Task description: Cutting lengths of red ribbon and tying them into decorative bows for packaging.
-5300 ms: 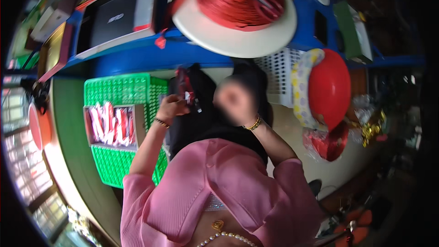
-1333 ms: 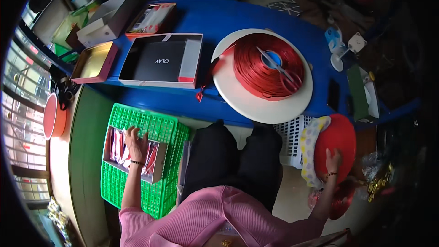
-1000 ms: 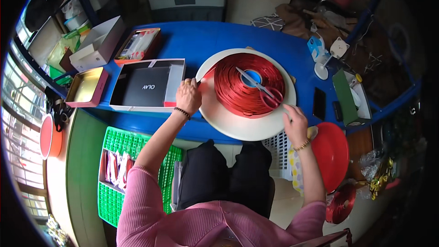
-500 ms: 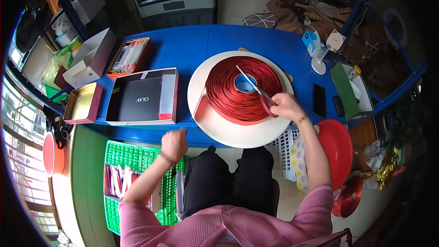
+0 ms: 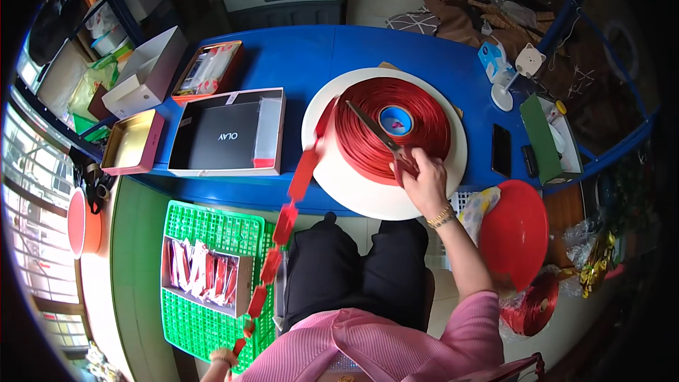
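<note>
My right hand (image 5: pixel 426 185) is closed on the red handles of a pair of scissors (image 5: pixel 375 127), whose dark blades lie over a big roll of glossy red strip (image 5: pixel 424 102). The roll lies flat around a blue core (image 5: pixel 395 121) on a round white turntable (image 5: pixel 385 201). From its left side a chain of linked red pieces (image 5: pixel 286 223) runs down, drawn out long, to my left hand (image 5: pixel 225 362) at the lower edge. That hand is closed at the chain's end; its fingers are mostly cut off from view.
A green crate (image 5: pixel 205 216) below the desk holds a box of red-and-white packets (image 5: pixel 205 276). On the blue desk (image 5: pixel 283 56) stand a black-lidded box (image 5: pixel 212 134), a phone (image 5: pixel 501 150) and a green box (image 5: pixel 535 131). A red basin (image 5: pixel 516 237) is at right.
My left hand has gone from beside the desk's front edge down to the lower left, drawing out the red chain. My right hand with the scissors has shifted slightly left and down.
</note>
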The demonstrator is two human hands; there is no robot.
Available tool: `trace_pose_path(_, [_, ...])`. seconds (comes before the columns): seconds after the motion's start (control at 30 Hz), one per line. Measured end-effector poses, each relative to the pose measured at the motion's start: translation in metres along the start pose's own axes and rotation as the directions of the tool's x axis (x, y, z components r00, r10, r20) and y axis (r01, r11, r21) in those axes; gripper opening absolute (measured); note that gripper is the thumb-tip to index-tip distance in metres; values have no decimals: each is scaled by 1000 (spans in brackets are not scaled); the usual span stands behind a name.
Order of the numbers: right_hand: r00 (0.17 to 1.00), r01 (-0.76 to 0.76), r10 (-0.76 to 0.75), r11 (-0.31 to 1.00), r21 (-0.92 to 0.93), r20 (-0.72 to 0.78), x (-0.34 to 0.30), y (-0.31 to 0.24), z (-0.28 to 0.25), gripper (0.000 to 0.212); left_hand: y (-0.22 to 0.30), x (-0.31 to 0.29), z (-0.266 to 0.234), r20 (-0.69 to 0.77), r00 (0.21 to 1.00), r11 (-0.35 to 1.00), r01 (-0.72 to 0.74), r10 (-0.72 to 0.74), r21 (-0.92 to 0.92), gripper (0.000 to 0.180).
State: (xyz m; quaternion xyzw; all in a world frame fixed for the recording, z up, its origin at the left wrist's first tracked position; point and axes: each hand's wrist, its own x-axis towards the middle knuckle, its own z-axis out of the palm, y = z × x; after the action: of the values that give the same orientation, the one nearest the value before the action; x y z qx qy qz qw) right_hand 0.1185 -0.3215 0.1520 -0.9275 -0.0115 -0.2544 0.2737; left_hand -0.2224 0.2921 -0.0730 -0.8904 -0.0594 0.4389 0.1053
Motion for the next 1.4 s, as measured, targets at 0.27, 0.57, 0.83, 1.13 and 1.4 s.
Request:
trace_pose_path(0.27, [994,108,-104,980,-170,32,13,-3,44,27,226,-17,-376,-966,205,587,-806,156,-76,37])
trace_pose_path(0.57, [992,33,7,945,-325,123,19,39,42,24,295,41,-418,-931,360,630,-737,61,-244,58])
trace_pose_path(0.83, [983,76,-23,954,-292,184,32,68,24,25,312,106,-386,-867,498,316,-827,30,-465,53])
trace_pose_path(1.13, [983,88,-39,959,-271,179,39,78,23,29,318,99,-395,-814,565,160,-823,133,-545,17])
trace_pose_path(1.4, [985,44,4,960,-275,172,34,72,22,26,302,68,-410,-988,151,577,-810,36,-103,9])
